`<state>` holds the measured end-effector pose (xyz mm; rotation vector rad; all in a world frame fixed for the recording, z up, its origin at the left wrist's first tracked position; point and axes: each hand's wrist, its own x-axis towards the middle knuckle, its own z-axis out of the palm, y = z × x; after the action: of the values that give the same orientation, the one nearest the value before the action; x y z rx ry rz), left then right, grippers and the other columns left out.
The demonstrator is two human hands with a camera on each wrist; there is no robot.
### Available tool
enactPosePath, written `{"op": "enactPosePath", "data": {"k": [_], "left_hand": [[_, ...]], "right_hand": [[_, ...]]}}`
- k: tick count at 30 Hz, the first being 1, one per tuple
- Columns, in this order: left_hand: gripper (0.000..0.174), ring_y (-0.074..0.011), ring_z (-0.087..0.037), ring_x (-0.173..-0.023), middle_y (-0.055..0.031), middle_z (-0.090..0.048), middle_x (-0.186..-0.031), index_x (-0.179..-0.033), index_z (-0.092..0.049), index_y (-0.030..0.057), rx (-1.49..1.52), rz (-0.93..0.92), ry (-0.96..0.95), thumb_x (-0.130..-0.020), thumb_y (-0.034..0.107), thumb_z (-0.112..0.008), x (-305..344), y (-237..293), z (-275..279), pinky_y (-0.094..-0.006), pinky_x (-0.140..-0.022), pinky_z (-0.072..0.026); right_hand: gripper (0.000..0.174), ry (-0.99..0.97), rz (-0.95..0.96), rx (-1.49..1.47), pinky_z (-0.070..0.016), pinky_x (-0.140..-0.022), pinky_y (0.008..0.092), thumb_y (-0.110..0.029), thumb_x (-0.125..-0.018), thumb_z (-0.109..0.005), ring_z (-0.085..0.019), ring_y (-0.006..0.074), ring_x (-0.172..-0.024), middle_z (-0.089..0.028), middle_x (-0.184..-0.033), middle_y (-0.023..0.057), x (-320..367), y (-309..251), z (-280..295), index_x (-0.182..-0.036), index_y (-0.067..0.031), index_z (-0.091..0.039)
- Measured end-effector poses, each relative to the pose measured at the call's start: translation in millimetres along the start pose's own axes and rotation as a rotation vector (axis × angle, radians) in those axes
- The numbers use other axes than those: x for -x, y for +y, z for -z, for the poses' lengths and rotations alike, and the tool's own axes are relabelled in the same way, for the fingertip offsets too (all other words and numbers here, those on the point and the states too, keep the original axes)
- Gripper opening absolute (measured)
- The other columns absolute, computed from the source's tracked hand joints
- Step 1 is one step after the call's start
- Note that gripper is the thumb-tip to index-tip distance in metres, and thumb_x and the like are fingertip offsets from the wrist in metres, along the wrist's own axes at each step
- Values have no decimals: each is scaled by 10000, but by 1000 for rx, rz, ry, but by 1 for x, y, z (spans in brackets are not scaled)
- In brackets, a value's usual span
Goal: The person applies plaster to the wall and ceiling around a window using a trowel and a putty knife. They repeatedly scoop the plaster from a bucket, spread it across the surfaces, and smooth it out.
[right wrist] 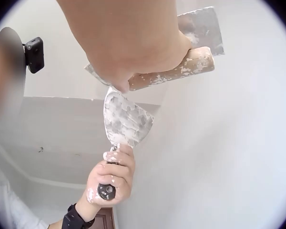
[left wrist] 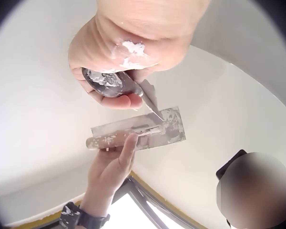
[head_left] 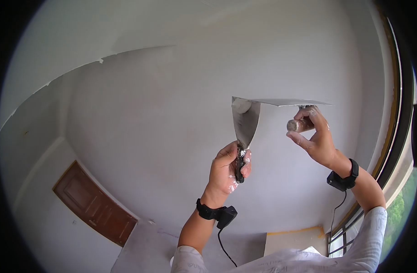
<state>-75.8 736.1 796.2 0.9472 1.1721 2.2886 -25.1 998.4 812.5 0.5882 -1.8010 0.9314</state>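
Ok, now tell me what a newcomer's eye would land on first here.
Probably the two metal blades near the middle of the head view: the broad putty knife upright in the left hand, and the wooden-handled plastering trowel in the right hand, their blades close together against a pale backdrop. Next, likely the reddish-brown panelled door at lower left, which looks slanted.
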Motion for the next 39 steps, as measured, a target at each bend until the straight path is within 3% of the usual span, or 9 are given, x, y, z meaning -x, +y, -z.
{"op": "enactPosePath", "data": {"k": [7,13,17,19,21,23,31,35,39], "left_hand": [[240,-135,-535,-695,-57,-585,-867,-969,-540,38,-502,-427,326,-1004,275,-536,-13,-29,0,-288,-639,-461],[202,-119,-561,-775,-51,-617,-893,-1056,-586,9,-638,-566,207,-972,192,-605,-27,-38,-8,-266,-716,-466],[193,-129,-577,-863,-46,-637,-950,-1133,-610,1,-1004,-493,238,-952,67,-598,-18,-50,-5,-270,-779,-468],[220,-124,-539,-808,-45,-610,-917,-1132,-636,12,-1352,-597,34,-913,27,-626,-17,-51,3,-267,-719,-459],[202,-136,-514,-785,-66,-596,-925,-1101,-640,3,-1328,-517,64,-904,42,-635,-13,-51,24,-264,-704,-440],[191,-133,-492,-758,-63,-592,-905,-1088,-633,-2,-1184,-191,224,-913,74,-628,-6,-56,40,-254,-678,-420],[180,-90,-473,-712,-13,-586,-832,-1070,-635,9,-1193,-186,405,-911,91,-615,-5,-83,102,-244,-656,-410],[170,-67,-512,-723,-4,-613,-846,-1049,-642,1,-1017,-110,684,-892,61,-619,23,-98,152,-229,-661,-428],[131,-87,-580,-710,-31,-640,-801,-1010,-636,-30,-905,-68,937,-900,37,-609,144,-98,153,-234,-669,-474]], "right_hand": [[382,115,7,-24,-517,-736,321,-82,-702,-841,-569,226,-817,-567,-949,85,30,38,18,-964,-37,-567],[457,-12,42,-44,-523,-736,326,-214,-671,-892,-571,241,-825,-551,-960,94,15,12,-1,-983,-48,-603],[450,-12,58,-215,-526,-743,334,-212,-681,-884,-589,233,-848,-554,-961,99,12,18,5,-995,-43,-610],[437,74,136,-215,-526,-725,325,-209,-691,-878,-586,232,-856,-562,-966,98,-7,16,12,-994,-43,-612],[428,205,204,-97,-495,-795,360,-216,-693,-865,-569,248,-903,-583,-971,88,-57,19,5,-993,-51,-609],[401,320,369,283,-426,-887,407,-227,-706,-838,-539,268,-973,-606,-985,71,-102,43,2,-994,-73,-607],[344,318,348,625,-372,-913,447,-279,-777,-768,-517,285,-1062,-629,-1015,60,-220,186,-40,-1024,-100,-609],[374,364,332,699,-384,-918,458,-269,-766,-774,-516,303,-1092,-618,-1041,88,-256,254,-62,-1050,-103,-597],[351,286,275,719,-374,-945,477,-253,-782,-752,-510,316,-1134,-620,-1092,82,-241,198,-49,-1071,-109,-615]]}}
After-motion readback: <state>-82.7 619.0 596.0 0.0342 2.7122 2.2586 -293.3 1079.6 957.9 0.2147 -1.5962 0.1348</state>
